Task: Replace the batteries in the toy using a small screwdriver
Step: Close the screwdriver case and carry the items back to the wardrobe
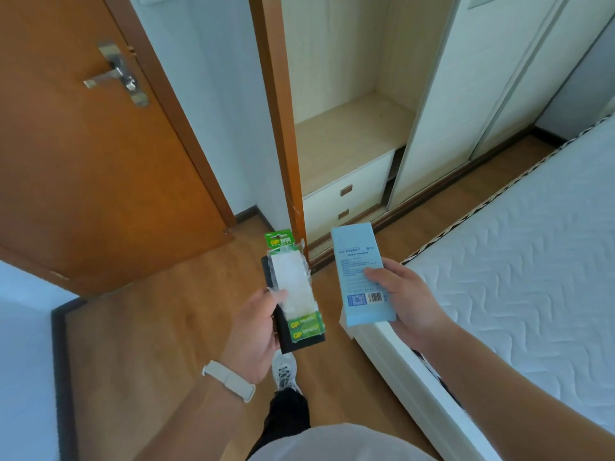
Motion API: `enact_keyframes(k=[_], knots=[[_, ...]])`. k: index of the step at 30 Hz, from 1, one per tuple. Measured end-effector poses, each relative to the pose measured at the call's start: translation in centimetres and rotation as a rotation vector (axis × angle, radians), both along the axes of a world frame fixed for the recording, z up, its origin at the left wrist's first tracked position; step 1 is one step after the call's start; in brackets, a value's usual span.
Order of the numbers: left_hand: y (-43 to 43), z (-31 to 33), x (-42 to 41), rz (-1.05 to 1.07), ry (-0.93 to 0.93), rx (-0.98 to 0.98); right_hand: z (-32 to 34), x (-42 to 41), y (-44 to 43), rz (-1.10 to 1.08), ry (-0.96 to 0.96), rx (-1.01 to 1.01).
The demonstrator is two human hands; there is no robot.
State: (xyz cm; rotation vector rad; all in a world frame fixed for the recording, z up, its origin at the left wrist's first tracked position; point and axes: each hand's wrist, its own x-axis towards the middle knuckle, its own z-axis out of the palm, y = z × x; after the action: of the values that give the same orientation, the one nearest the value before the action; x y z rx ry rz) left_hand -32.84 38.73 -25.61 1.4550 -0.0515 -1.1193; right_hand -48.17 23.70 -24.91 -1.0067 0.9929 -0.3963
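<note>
While the fingers (276, 296) of the left hand (256, 331) curl round a green pack of batteries (294, 287) stacked on a flat black item (296, 344), the right hand (402, 297) grips a pale blue box (359, 277), both held near the body above the wooden floor (166, 311). Whether the black item is the toy, I cannot tell. This looks like gathering supplies. Next, everything needs setting down, perhaps on the bed (532, 261) at right, and the box needs opening.
</note>
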Motion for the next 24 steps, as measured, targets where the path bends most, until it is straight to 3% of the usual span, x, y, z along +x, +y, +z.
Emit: enact_keyframes(k=[14, 24], knots=[[-14.2, 1.1, 22.2, -0.337, -0.03, -0.079, 1.8, 18.8, -10.5, -0.165, -0.015, -0.032], [-21.4, 0.9, 26.1, -0.47, -0.034, -0.053, 2.4, 21.8, -16.0, -0.235, -0.03, -0.044]])
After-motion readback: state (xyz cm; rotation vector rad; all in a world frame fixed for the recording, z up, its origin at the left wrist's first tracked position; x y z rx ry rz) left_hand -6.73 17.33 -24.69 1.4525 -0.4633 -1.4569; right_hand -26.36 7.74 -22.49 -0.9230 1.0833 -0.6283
